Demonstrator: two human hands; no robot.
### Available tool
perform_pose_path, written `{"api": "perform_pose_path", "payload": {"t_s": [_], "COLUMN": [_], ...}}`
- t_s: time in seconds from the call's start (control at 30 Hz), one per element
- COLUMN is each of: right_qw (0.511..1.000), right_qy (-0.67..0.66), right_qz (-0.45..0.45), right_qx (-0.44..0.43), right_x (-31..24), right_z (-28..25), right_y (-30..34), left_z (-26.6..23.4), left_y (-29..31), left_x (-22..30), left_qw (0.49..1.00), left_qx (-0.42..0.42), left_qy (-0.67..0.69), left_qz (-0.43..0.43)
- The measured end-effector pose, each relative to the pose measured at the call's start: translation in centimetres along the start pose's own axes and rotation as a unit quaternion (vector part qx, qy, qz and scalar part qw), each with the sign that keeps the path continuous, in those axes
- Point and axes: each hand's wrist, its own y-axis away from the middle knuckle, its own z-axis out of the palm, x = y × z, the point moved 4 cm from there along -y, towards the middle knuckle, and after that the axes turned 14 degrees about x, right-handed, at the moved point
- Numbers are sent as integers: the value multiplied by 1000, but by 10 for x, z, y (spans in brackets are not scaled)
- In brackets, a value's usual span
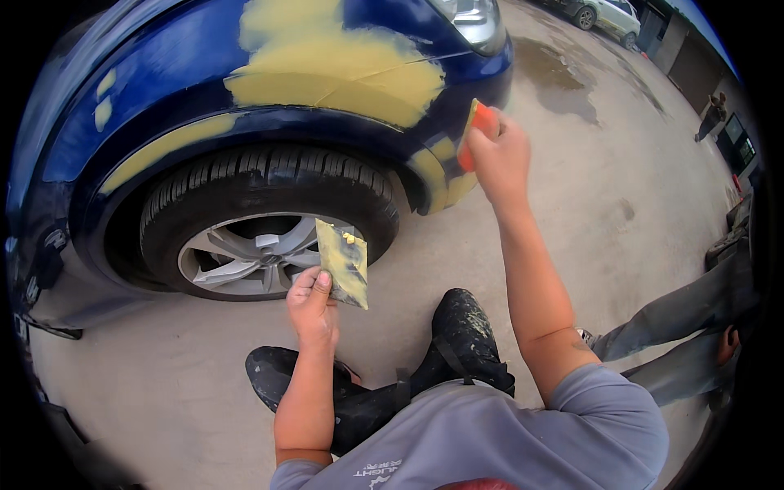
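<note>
My right hand grips an orange spreader with yellowish filler along its edge, close to the front corner of a blue car's bumper. In my left hand is a flat mixing plate, pinched at its lower left edge, smeared with yellow filler and bearing a small lump near the top. A broad patch of yellow body filler covers the blue fender above the wheel arch. Thinner filler runs along the arch lip, and more coats the bumper corner.
The black tyre with its silver rim stands before me, behind the plate. The car's headlight is at the top. Someone in grey trousers stands at my right. Farther off are a wet patch, another person and a parked white car.
</note>
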Motion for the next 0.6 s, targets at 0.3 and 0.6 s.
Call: {"api": "perform_pose_path", "payload": {"t_s": [0.3, 0.6], "right_qw": [994, 952], "right_qy": [-66, -236], "right_qz": [-3, -149], "right_qx": [89, -123], "right_x": [-59, -163], "right_z": [61, 103], "right_y": [23, 124], "left_z": [-11, -25], "left_y": [-7, -8], "left_x": [-1, 26], "left_qw": [1000, 996], "left_qx": [17, 43], "left_qy": [6, 53], "left_qz": [1, 56]}}
